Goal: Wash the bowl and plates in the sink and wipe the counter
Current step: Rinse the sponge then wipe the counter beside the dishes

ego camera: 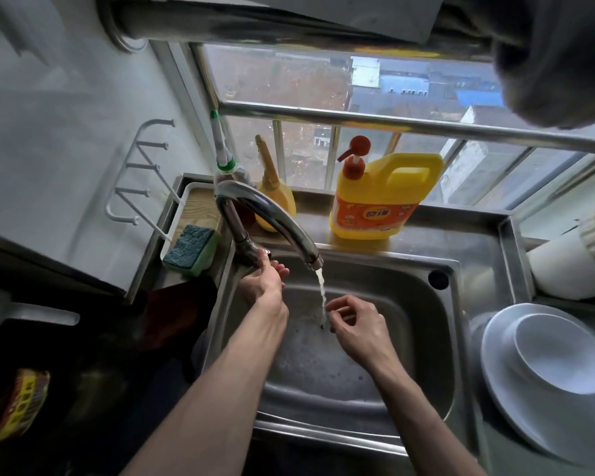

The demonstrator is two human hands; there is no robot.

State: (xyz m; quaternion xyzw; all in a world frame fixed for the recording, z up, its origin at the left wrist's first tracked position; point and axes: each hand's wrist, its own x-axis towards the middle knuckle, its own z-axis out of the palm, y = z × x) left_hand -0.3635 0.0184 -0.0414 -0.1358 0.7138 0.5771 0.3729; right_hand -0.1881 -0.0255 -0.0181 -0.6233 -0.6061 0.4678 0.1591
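The sink [409, 355] holds no dishes; water [322, 293] runs from the faucet [275, 214] into its basin. The plates [516, 400] lie stacked flat on the tabletop [488, 235] just beyond the right rim of the sink, with the bowl [560, 352] nested mouth-up on top. The stack lies to the right of both hands. The right hand [358, 326] is the nearer: it hangs at the stream over the basin, fingers loosely curled, holding nothing. The left hand [265, 283] is on the far side, fingers wrapped round the base of the faucet. Judgement: washing has not begun, and the next move is a rightward reach by the right hand across the rim, taking the bowl first. The sponge [191, 249] sits left of the faucet, nearer the left hand.
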